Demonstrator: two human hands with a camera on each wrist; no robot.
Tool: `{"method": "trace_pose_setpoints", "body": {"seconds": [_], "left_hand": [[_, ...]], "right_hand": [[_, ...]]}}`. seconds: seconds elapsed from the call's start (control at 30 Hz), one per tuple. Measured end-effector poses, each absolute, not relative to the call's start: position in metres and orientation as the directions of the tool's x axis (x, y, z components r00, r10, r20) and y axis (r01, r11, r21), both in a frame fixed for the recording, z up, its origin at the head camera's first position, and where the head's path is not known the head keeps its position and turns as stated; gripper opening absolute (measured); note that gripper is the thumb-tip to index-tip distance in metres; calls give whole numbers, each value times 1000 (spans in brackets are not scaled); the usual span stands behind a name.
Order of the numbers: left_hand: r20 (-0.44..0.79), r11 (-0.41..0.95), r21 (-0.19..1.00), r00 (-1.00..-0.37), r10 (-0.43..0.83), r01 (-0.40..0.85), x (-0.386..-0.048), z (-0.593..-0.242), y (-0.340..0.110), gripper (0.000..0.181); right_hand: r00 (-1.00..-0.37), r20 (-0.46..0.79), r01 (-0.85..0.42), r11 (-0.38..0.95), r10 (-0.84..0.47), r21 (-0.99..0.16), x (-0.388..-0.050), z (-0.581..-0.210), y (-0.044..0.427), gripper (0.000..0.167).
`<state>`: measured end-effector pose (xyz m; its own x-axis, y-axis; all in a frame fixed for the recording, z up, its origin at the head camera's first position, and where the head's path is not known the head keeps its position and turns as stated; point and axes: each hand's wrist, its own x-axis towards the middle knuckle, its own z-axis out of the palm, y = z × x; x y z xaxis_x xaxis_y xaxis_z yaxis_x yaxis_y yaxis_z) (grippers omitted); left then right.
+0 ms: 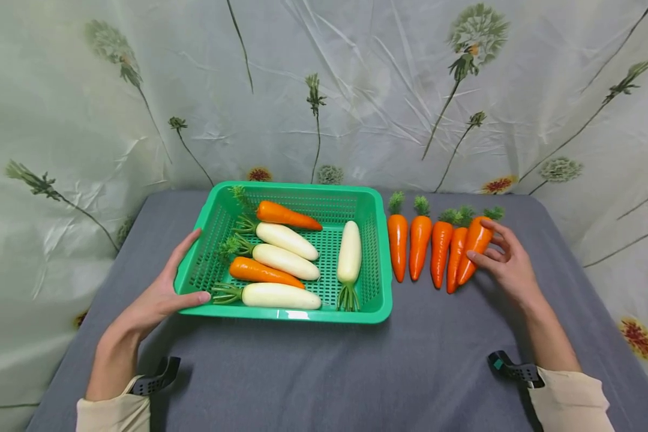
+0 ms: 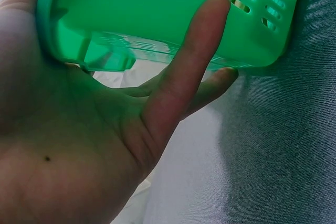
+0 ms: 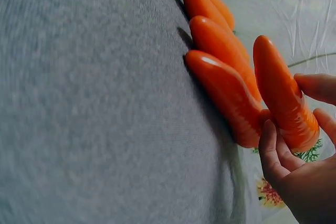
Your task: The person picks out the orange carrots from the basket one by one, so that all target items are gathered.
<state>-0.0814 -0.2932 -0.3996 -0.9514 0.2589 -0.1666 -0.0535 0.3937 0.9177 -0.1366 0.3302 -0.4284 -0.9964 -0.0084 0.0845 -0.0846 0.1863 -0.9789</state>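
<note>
While the left hand [image 1: 156, 294] reaches round the near left corner of the green basket [image 1: 356, 316], its fingers lie spread and fairly straight against the outside wall, with the thumb over the near rim. The right hand [image 1: 510, 264] pinches one carrot [image 1: 474, 237] between thumb and fingertips, near the far right corner of the table [image 1: 329, 378]. That carrot is raised a little above the cloth, its green top towards the far edge, and it partly hides its neighbour.

Four more carrots [image 1: 420, 243] lie in a row between the basket and the pinched one, tips towards the table's near edge; the first is just beside the basket's right wall. The basket stands near the far edge, left of the middle. Inside are two carrots [image 1: 288, 216] and four white radishes [image 1: 349, 252], three of the radishes with stalks towards the left wall, the fourth with stalks towards the near rim.
</note>
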Motion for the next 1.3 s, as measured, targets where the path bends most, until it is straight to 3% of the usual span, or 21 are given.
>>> {"method": "trace_pose_setpoints", "body": {"seconds": [0.3,0.67,0.97,1.3], "left_hand": [[-154,377,925,-952,263,-46,-83,-401,-294,111],[-164,379,924,-952,257,-57,-82,-400,-292,110],[-178,407,911,-956,233,-71,-80,-399,-295,111],[-179,404,912,-955,238,-71,-82,-401,-293,110]], "right_hand": [[-999,46,-44,243,5,-969,-136,-434,342,71],[-998,-59,54,512,7,-857,-134,-438,351,74],[-997,-81,63,552,-9,-832,-138,-440,346,77],[-996,-63,87,594,61,-800,-138,-437,344,73]]}}
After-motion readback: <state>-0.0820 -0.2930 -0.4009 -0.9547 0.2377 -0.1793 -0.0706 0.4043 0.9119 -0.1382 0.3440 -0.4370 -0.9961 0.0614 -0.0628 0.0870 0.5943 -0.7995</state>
